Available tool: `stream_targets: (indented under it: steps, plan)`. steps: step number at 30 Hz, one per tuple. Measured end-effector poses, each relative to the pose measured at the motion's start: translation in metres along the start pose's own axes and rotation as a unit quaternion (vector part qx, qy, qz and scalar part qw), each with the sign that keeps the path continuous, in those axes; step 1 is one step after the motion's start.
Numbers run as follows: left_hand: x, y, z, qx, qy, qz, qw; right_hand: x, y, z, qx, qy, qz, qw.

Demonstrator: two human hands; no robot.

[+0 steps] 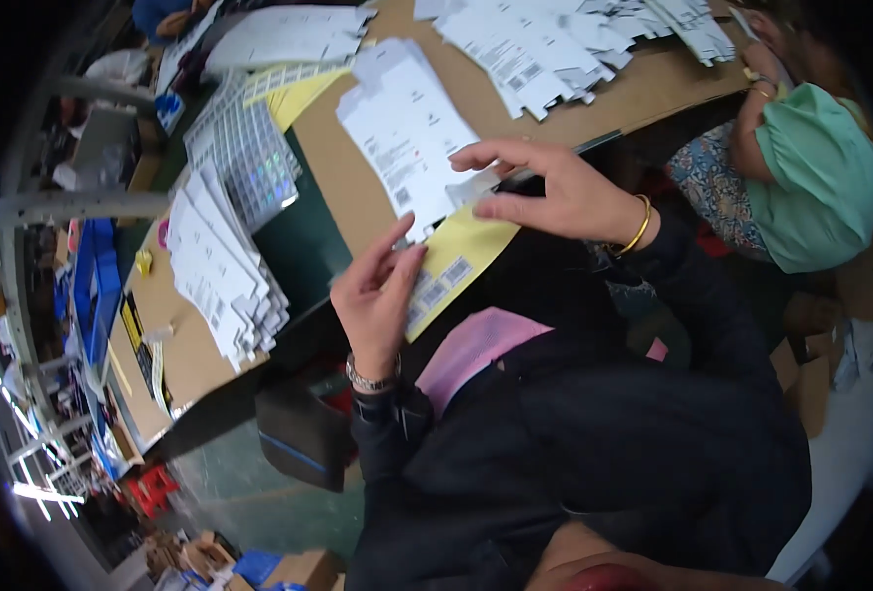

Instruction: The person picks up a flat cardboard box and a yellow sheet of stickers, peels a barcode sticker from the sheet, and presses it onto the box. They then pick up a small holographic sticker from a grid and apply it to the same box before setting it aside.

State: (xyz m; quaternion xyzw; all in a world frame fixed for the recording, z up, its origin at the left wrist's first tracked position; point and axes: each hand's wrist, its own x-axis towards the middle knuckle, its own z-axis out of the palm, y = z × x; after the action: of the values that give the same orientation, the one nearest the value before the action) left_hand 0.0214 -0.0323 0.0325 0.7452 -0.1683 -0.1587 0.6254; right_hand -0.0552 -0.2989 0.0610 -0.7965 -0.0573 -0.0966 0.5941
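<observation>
A yellow backing sheet of stickers, with a few printed labels at its lower end, slants between my hands over the table's near edge. My left hand is closed on its lower left side, thumb and fingers pinching. At the upper end my right hand has its thumb pressed on the sheet. Its index finger reaches out above, and its other fingers are mostly hidden. Just past the sheet, a stack of flat white printed cartons lies on the brown table; a small greyish piece by my right fingertips is unclear.
More flat white cartons cover the far table. At left lie a fanned carton pile and silvery sticker sheets. A co-worker in a green top sits at right. A dark chair stands at lower left.
</observation>
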Motion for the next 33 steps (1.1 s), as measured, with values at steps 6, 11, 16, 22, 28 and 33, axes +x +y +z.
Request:
stream_targets:
  steps: [6,11,16,22,28,33]
  plan:
    - [0.002,0.006,-0.009,-0.075,-0.047,0.038,0.995,-0.009,0.001,0.022,0.091,-0.052,0.076,0.992]
    - [-0.002,0.023,-0.009,-0.117,-0.116,-0.068,0.984,-0.01,-0.005,0.03,-0.11,0.066,-0.053,0.99]
    - [0.001,0.018,-0.008,-0.128,-0.101,-0.066,0.984,-0.013,-0.018,0.033,-0.236,0.025,-0.203,0.95]
    - [0.0,0.021,-0.008,-0.164,-0.096,-0.085,0.978,-0.014,-0.009,0.046,-0.253,0.026,-0.217,0.942]
    - [-0.001,0.02,-0.01,-0.158,-0.116,-0.095,0.976,-0.013,-0.01,0.049,-0.263,0.03,-0.225,0.938]
    - [0.0,0.018,-0.006,-0.179,-0.083,-0.087,0.976,-0.012,-0.012,0.052,-0.302,0.034,-0.239,0.922]
